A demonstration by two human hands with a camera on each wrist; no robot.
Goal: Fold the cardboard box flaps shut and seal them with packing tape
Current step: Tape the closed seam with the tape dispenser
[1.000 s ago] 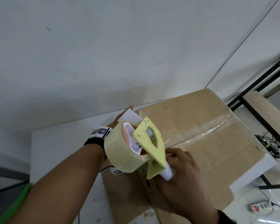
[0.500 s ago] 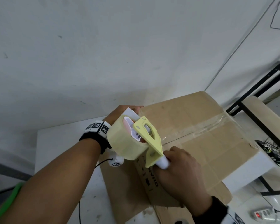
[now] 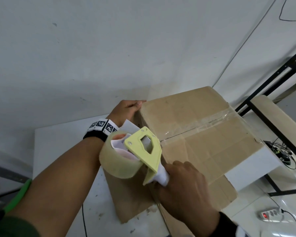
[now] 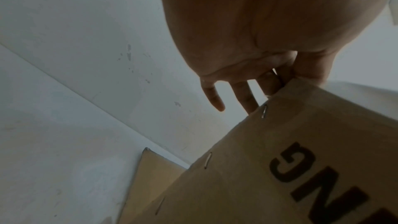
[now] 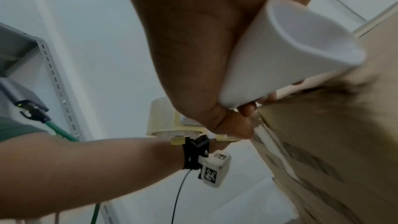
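The cardboard box (image 3: 203,134) stands on the table with its top flaps folded flat. Clear tape (image 3: 214,119) runs along the centre seam to the far right edge. My right hand (image 3: 183,185) grips the white handle (image 5: 280,48) of the yellow tape dispenser (image 3: 143,147), whose front sits at the box's near-left top edge, where the seam ends. Its tape roll (image 3: 116,161) hangs off the left side. My left hand (image 3: 126,108) rests on the box's far-left top corner, thumb along the top edge, fingers (image 4: 247,98) straight behind the corner of the printed side (image 4: 280,176).
A flat cardboard sheet (image 3: 126,199) lies under the box on the white table (image 3: 61,151). The wall stands close behind. A black metal frame (image 3: 263,100) and cables (image 3: 280,151) are at the right, and a power strip (image 3: 270,215) lies at lower right.
My left hand left the dispenser's side and went to the box's far-left corner. The dispenser dropped to the near-left edge, and the tape that hung loose now lies flat on the seam.
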